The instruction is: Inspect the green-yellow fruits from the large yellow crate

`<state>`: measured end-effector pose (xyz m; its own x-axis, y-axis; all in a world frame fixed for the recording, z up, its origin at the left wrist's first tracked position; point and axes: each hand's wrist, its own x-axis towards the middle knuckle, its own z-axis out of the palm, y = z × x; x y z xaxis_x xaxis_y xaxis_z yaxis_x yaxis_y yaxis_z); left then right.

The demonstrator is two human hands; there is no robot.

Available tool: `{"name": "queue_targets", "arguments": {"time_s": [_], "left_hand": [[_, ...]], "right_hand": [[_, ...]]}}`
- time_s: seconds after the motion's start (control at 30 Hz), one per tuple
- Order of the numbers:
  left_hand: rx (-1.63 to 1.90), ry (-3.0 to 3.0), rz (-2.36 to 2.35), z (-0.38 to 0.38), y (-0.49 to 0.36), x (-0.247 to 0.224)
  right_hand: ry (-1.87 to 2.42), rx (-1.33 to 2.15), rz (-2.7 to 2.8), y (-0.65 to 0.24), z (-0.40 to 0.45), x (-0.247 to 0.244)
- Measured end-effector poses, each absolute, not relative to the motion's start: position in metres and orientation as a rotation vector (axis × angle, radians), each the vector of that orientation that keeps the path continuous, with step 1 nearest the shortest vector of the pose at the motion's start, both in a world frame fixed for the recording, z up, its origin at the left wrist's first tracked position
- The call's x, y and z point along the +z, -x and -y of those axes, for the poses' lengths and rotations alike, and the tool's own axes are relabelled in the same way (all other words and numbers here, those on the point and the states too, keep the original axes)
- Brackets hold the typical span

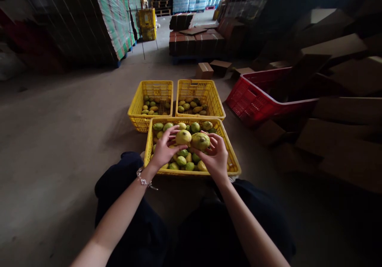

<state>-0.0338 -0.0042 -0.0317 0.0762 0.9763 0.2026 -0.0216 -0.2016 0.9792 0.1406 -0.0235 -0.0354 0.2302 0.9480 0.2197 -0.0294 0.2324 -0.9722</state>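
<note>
My left hand has its thumb and fingers around a pale yellow, rounded fruit with small dark specks. Beside it, my right hand grips a larger yellow-green oval fruit, its stem end facing me. The two fruits are side by side and seem to touch. Both are held above a yellow plastic crate in front of my knees. Many green and yellow fruits of similar shape lie in this crate, some hidden behind my hands.
Behind the near crate stand a left yellow crate and a right yellow crate, each with several fruits low inside. A red crate and piled cardboard are at the right. Stacked cartons and a wrapped pallet load stand farther back.
</note>
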Motion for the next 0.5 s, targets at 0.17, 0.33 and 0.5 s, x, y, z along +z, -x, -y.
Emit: {"name": "queue_targets", "arguments": {"time_s": [0.17,0.33,0.5], "left_hand": [[1.251,-1.029,-0.979,0.000,0.042,-0.018],[1.211,-0.824,-0.999,0.001,0.043,-0.014],[1.180,-0.773,-1.054,0.002,0.037,-0.019]], "right_hand": [[1.078,1.173,0.982,-0.145,0.026,-0.021],[1.092,1.324,0.863,-0.150,0.025,-0.022],[1.109,1.407,0.755,-0.149,0.020,-0.034]]}}
